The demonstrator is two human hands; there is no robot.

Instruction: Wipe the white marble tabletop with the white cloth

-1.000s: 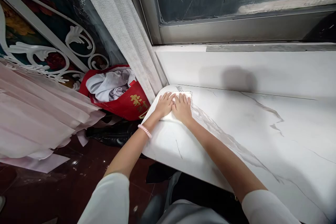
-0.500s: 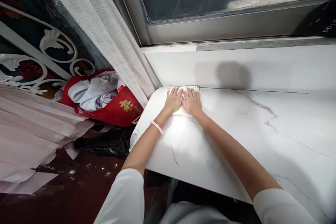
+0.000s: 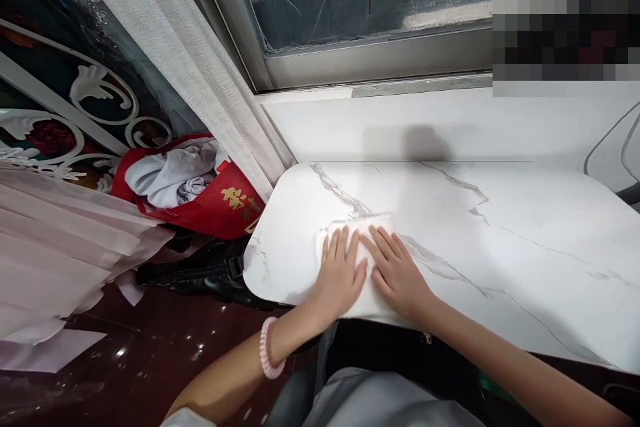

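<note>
A folded white cloth (image 3: 366, 290) lies flat on a white marble-patterned table (image 3: 520, 280), close to its front edge. My left hand (image 3: 340, 273) rests palm-down on the cloth's left part, fingers stretched out and slightly apart. On that wrist is a pink coiled band (image 3: 271, 348). Beside it my right hand (image 3: 397, 273) presses flat on the cloth's right part, its fingers also extended. The two hands are angled toward each other, with their thumbs near the middle. The cloth's far edge shows beyond the fingertips, a little blurred.
Left of the table stands a red bag (image 3: 220, 203) filled with pale fabric (image 3: 173, 177), near a black leather-like bag (image 3: 200, 270). A white curtain (image 3: 200, 47) hangs beside the window frame (image 3: 375, 63). Cables (image 3: 605, 137) run at the right.
Both hands have drawn the cloth from the table's back edge by the wall toward the front edge, nearer my body. The view has shifted slightly, showing the table's right end.
</note>
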